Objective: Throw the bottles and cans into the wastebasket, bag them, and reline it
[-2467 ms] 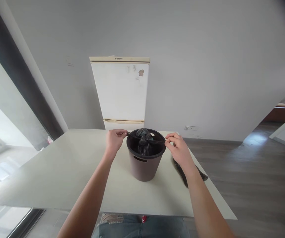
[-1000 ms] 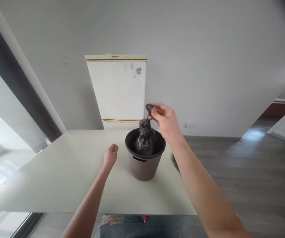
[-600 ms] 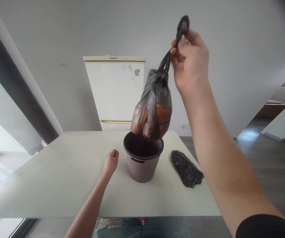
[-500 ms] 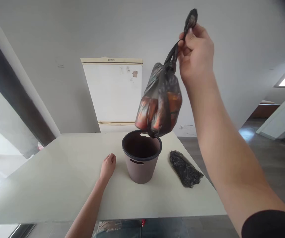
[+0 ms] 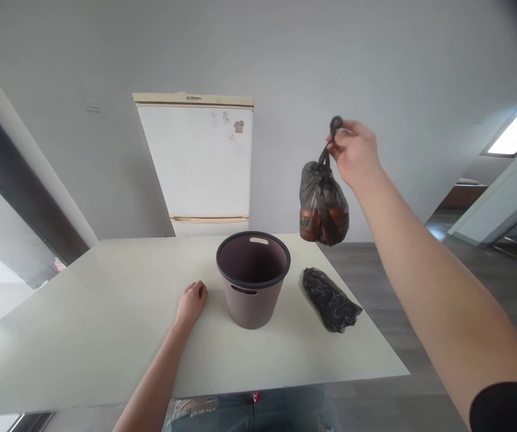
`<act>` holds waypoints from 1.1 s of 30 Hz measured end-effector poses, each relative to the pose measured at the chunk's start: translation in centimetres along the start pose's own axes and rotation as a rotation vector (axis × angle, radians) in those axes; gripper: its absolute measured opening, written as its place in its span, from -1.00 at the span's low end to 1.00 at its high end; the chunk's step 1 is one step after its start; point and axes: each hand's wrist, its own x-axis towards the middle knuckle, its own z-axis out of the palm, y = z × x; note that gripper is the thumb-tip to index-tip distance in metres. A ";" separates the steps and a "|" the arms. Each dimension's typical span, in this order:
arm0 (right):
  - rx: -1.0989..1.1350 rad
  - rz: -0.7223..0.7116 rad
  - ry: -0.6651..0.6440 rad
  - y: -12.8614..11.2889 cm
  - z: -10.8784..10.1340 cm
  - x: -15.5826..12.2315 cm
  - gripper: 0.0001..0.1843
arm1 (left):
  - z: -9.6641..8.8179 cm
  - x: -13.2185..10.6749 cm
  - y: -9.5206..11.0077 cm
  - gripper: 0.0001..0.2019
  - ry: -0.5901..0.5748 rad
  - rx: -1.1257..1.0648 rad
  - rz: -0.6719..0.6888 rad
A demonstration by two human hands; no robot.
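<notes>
My right hand (image 5: 354, 149) is closed around the tied top of a black plastic bag (image 5: 324, 201), which hangs in the air beyond the table's right side. Orange-red items show through its thin film; their kind cannot be made out. A mauve trash bin (image 5: 254, 306) with a dark rim stands upright on the table, its visible inside bare. Left of the bin, my left hand (image 5: 192, 302) rests on the tabletop with its fingers curled in, nothing visible in them. To the bin's right lies a crumpled bundle of black plastic bag (image 5: 330, 300).
The white table (image 5: 119, 324) has its right edge close beyond the black bundle. Behind the table stands a white refrigerator (image 5: 200, 162) against a grey wall. Dark wood-look floor (image 5: 375, 288) shows at the right.
My right hand has carried the full bag to the right and lower, from above the bin to past the table's right side. My left hand stays resting on the table.
</notes>
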 end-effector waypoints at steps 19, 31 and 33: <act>0.109 0.428 0.177 12.5 -0.5 -10.8 -0.79 | 0.0 -0.1 -0.2 -0.78 0.006 -0.017 0.008; -0.140 0.725 0.251 16.5 -9.0 -17.8 -0.87 | 0.0 0.0 0.0 -0.79 0.011 -0.025 -0.012; -0.197 0.793 0.225 17.0 -9.6 -18.8 -0.77 | -0.1 0.0 0.1 -0.79 0.009 -0.024 -0.017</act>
